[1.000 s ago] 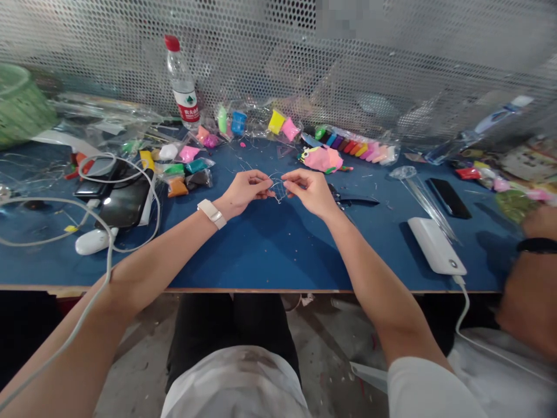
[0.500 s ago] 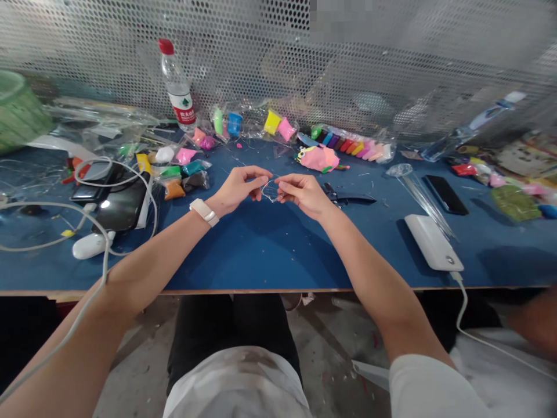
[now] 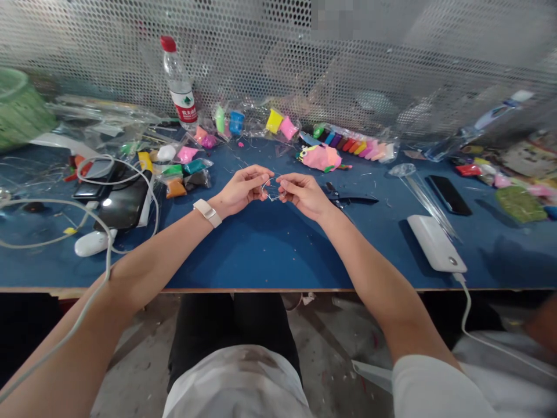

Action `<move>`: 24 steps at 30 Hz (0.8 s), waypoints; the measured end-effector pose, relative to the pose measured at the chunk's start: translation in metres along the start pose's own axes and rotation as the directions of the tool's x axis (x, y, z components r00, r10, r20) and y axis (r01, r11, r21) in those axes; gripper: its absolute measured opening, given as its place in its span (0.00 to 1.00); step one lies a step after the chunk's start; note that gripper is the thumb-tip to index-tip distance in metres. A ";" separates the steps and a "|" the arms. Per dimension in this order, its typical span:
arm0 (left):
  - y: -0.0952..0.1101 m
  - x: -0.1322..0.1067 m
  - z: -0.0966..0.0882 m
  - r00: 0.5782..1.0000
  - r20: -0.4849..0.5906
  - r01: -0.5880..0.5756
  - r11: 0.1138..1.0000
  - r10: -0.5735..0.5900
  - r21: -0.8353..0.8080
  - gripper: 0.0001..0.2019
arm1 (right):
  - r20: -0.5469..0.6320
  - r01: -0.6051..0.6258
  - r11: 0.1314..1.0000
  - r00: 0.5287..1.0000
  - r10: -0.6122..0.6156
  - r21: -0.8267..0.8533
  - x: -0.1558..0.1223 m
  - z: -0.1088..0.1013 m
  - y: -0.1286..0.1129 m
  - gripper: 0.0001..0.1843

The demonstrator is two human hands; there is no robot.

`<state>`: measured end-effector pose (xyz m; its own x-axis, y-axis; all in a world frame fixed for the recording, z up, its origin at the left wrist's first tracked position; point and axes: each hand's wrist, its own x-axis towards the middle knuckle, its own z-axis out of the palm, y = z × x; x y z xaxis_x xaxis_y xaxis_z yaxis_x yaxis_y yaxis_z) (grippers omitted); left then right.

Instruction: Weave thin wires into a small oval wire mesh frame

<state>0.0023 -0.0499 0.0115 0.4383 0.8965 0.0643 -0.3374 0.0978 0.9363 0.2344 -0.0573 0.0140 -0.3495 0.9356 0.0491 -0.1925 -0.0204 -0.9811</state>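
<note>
Over the middle of the blue table (image 3: 270, 249), my left hand (image 3: 243, 188) and my right hand (image 3: 302, 193) pinch a small loop of thin silvery wire (image 3: 270, 190) between their fingertips. The two hands nearly touch, with the wire held just above the tabletop. A pale band sits on my left wrist (image 3: 208, 212). Black pliers (image 3: 350, 197) lie just right of my right hand.
Small bags of coloured clay (image 3: 187, 168) lie to the left, with a pink clay figure (image 3: 322, 158) and a row of clay sticks (image 3: 357, 148) behind. A water bottle (image 3: 178, 84), phones with white cables (image 3: 117, 200), a white power bank (image 3: 437, 244) and a black phone (image 3: 448, 195) also stand here.
My hands stayed together on the wire, the fingers shifting slightly. A co-worker's arm at the right edge has drawn back out of view.
</note>
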 end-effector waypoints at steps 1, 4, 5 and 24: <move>0.001 -0.001 0.000 1.000 0.008 0.010 1.000 -0.010 0.014 0.17 | -0.002 0.017 1.000 1.000 -0.017 -0.026 0.001 -0.001 0.001 0.28; 0.004 -0.002 0.000 0.998 0.029 0.047 0.997 -0.049 0.067 0.17 | 0.009 0.137 0.975 0.991 -0.137 -0.175 0.002 -0.005 0.002 0.26; 0.004 -0.002 0.001 0.998 0.016 0.055 0.994 -0.057 0.093 0.18 | 0.024 0.191 0.952 0.981 -0.191 -0.238 0.001 -0.006 0.001 0.25; -0.004 -0.006 0.015 0.973 0.034 -0.217 0.860 0.227 0.462 0.10 | 0.341 0.599 0.272 0.710 -0.617 -0.754 -0.005 -0.021 -0.016 0.08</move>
<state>0.0132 -0.0618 0.0124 0.3788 0.8799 0.2868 0.0000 -0.3099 0.9508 0.2579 -0.0542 0.0253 -0.4419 0.5563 0.7037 0.4294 0.8199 -0.3785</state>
